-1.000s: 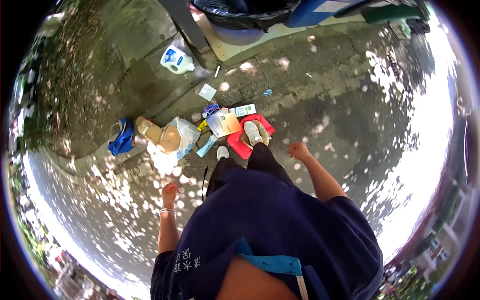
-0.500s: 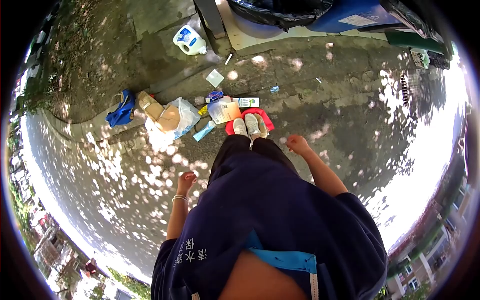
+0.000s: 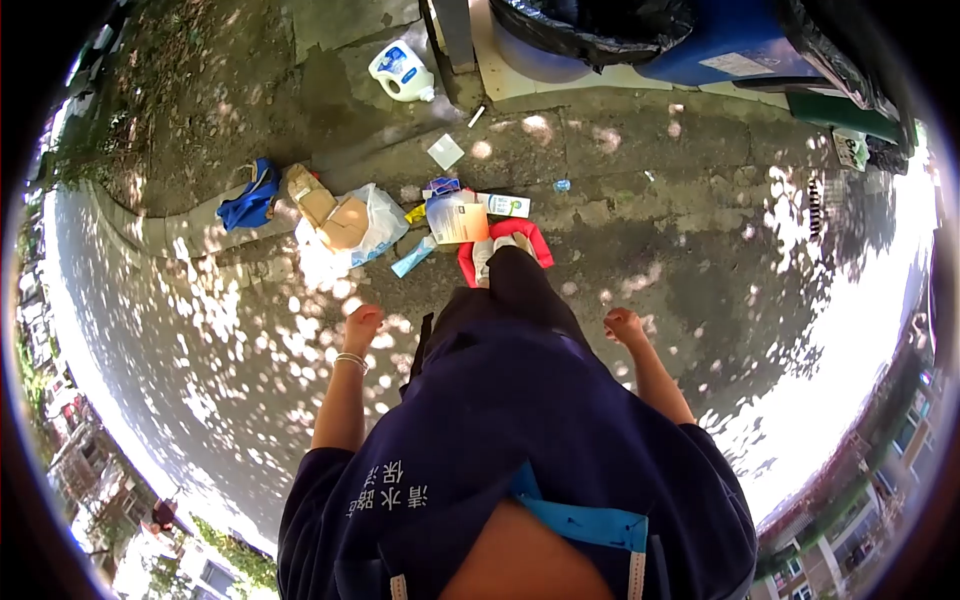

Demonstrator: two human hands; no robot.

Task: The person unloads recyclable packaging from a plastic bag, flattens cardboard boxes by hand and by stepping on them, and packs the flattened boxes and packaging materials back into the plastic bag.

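Observation:
My left hand point(image 3: 362, 326), with a white band at the wrist, hangs in the air with its fingers curled closed and nothing seen in them. On the other side, my right hand point(image 3: 624, 325) is also closed in a loose fist, touching nothing. Ahead of both, my shoes stand on or in a flat red item point(image 3: 541, 242). Against it lie a white and orange carton point(image 3: 462, 224), a white box with print point(image 3: 509, 206) and a light-blue strip point(image 3: 413, 257). Nearest my left hand is a clear plastic bag point(image 3: 385, 228) beside brown cardboard point(image 3: 344, 223).
A blue cloth-like bag point(image 3: 250, 200) lies at the left by the kerb. A white detergent jug point(image 3: 401, 72) lies on its side farther ahead. Blue bins point(image 3: 715, 45) with a black liner point(image 3: 600, 25) stand at the top. A pale square sheet point(image 3: 445, 152) is on the pavement.
My left hand has swung forward and my right hand has drawn back slightly outward. One leg has lifted forward, its knee now partly covering the shoes. The ground items shift slightly in view.

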